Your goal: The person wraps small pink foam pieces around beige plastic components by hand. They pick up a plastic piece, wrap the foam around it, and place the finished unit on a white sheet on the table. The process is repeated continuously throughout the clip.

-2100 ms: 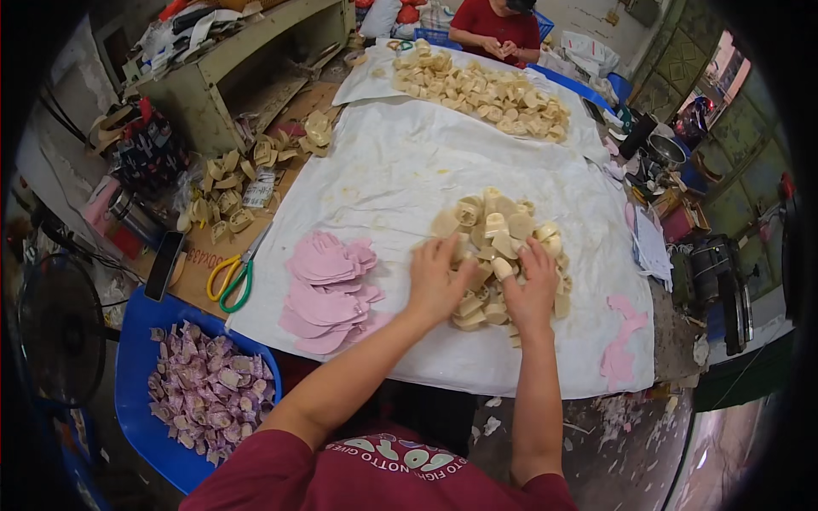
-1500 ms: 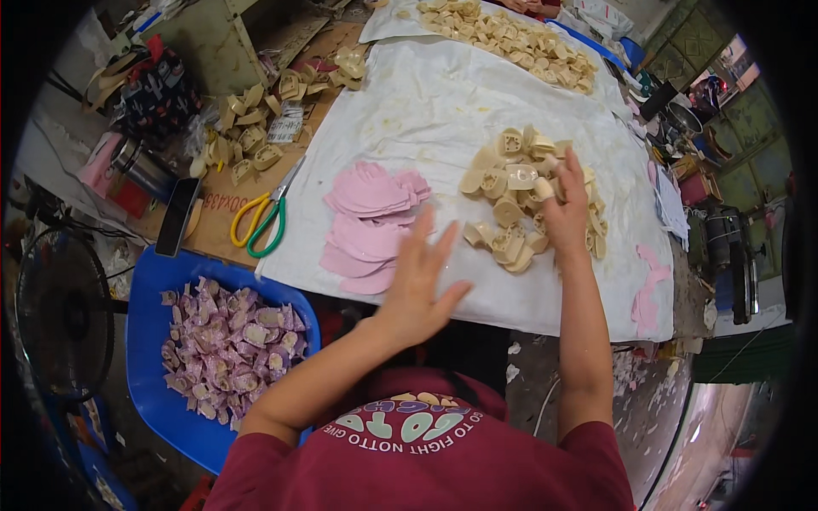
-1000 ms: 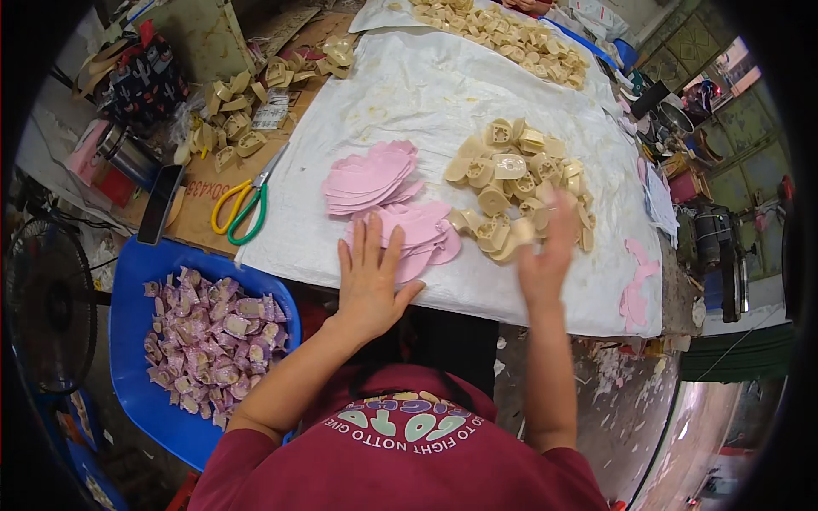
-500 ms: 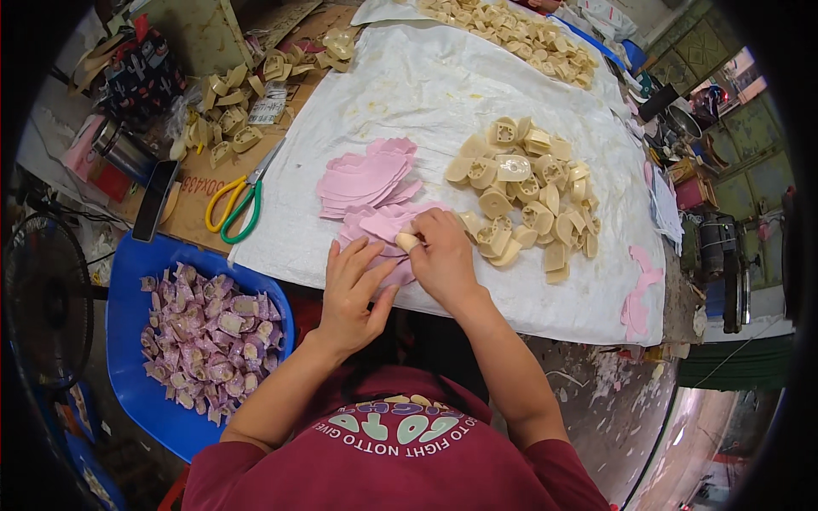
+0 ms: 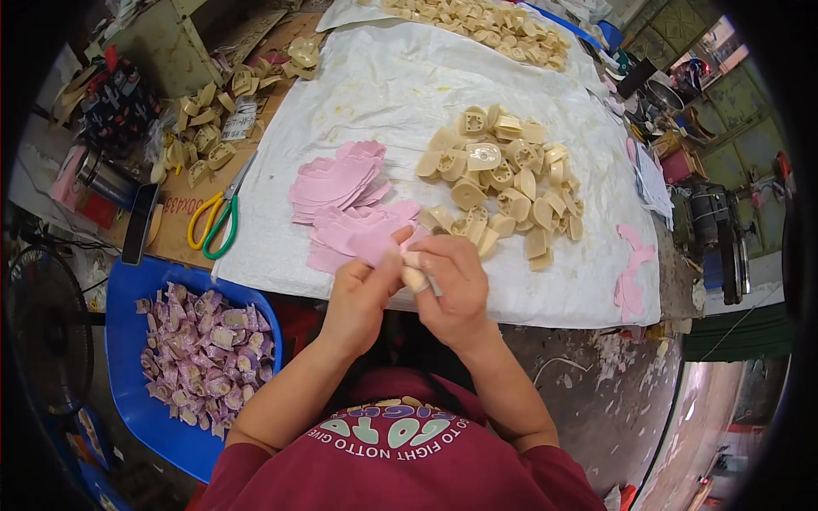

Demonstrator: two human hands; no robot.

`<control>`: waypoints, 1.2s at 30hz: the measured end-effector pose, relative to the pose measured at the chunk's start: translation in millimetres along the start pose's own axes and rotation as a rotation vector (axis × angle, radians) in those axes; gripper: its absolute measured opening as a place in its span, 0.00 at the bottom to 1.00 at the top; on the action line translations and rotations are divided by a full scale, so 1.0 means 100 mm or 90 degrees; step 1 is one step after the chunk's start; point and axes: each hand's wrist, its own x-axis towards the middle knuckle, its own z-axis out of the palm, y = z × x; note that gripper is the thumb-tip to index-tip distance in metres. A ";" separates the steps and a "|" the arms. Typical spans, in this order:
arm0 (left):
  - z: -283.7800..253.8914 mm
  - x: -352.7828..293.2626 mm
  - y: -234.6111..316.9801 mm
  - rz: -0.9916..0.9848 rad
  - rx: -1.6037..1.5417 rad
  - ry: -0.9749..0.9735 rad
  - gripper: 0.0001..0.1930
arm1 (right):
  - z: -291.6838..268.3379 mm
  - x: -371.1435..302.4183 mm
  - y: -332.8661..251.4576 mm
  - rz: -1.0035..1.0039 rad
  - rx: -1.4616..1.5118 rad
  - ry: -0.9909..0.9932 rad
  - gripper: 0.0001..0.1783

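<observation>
A thin pink cut-out piece [image 5: 375, 246] is raised between my hands just above the near edge of the white-covered table. My left hand [image 5: 360, 302] pinches it between thumb and fingers. My right hand [image 5: 456, 285] is closed at the piece's right edge, fingers drawn together. Pale beige coverings seem to wrap its thumb and a fingertip; whether a small beige part is also in there I cannot tell. Just beyond lie fanned pink pieces [image 5: 336, 183] in loose stacks. To their right is a heap of beige moulded, heel-like parts [image 5: 511, 175].
A blue tub [image 5: 128, 366] of purple-wrapped parts stands low at the left. Scissors with yellow and green handles [image 5: 220, 223], a phone [image 5: 141, 223] and a steel flask [image 5: 109, 180] lie along the table's left. Pink scraps [image 5: 632, 272] rest at the right edge; more beige parts [image 5: 486, 27] are at the back.
My hands have come together and lifted a pink piece off the near stack toward me. The left fingers, spread before, now pinch. The whole view has shifted slightly.
</observation>
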 end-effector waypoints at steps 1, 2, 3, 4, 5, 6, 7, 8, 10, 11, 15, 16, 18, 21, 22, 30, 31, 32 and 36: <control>0.03 0.06 0.03 -0.032 -0.080 0.015 0.23 | -0.03 0.03 -0.03 -0.011 -0.018 -0.016 0.12; 0.06 0.10 0.06 -0.065 -0.159 0.031 0.23 | -0.08 0.02 -0.05 0.031 -0.021 0.018 0.12; 0.09 0.11 0.12 -0.052 -0.144 0.035 0.24 | -0.15 -0.03 -0.06 0.071 -0.024 0.053 0.12; 0.10 0.12 0.13 -0.044 -0.145 0.043 0.25 | -0.21 -0.06 -0.05 0.111 -0.027 0.088 0.13; 0.10 0.13 0.14 -0.037 -0.146 0.050 0.25 | -0.24 -0.14 0.03 0.165 0.005 0.094 0.14; 0.11 0.13 0.14 -0.031 -0.145 0.059 0.25 | -0.25 -0.14 0.04 0.168 0.012 0.097 0.15; 0.14 0.12 0.13 -0.030 -0.138 0.053 0.24 | -0.24 -0.14 0.03 0.171 0.020 0.099 0.16; 0.17 0.09 0.13 -0.028 -0.131 0.048 0.24 | -0.23 -0.13 0.04 0.174 0.028 0.102 0.16; 0.23 0.06 0.13 -0.018 -0.116 0.034 0.23 | -0.18 -0.08 0.05 0.209 0.039 0.097 0.19; 0.26 0.05 0.13 -0.010 -0.107 0.026 0.23 | -0.16 -0.07 0.06 0.226 0.046 0.094 0.20; 0.28 0.00 0.09 0.052 -0.035 -0.009 0.22 | -0.13 -0.08 0.06 0.334 0.151 0.081 0.21; 0.28 -0.02 0.06 0.089 0.054 -0.020 0.21 | -0.13 -0.07 0.05 0.364 0.192 0.087 0.21; 0.26 -0.06 0.01 0.163 0.231 -0.044 0.20 | -0.12 -0.08 0.05 0.411 0.267 0.095 0.20; 0.28 -0.06 0.01 0.228 0.254 -0.074 0.19 | -0.14 -0.08 0.06 0.470 0.351 0.092 0.19; 0.28 -0.06 0.02 0.233 0.281 -0.082 0.19 | -0.18 -0.05 0.05 0.497 0.370 0.083 0.19; 0.17 -0.04 0.14 0.050 -0.028 -0.037 0.22 | -0.31 -0.04 0.16 0.535 0.432 0.094 0.14; 0.18 0.00 0.22 0.052 -0.043 -0.015 0.24 | -0.38 -0.04 0.19 0.540 0.442 0.111 0.13; 0.17 0.03 0.24 0.060 -0.022 -0.008 0.23 | -0.42 -0.03 0.20 0.544 0.452 0.128 0.13; 0.16 0.05 0.20 0.122 0.075 -0.006 0.23 | -0.37 -0.01 0.01 0.481 0.423 0.147 0.16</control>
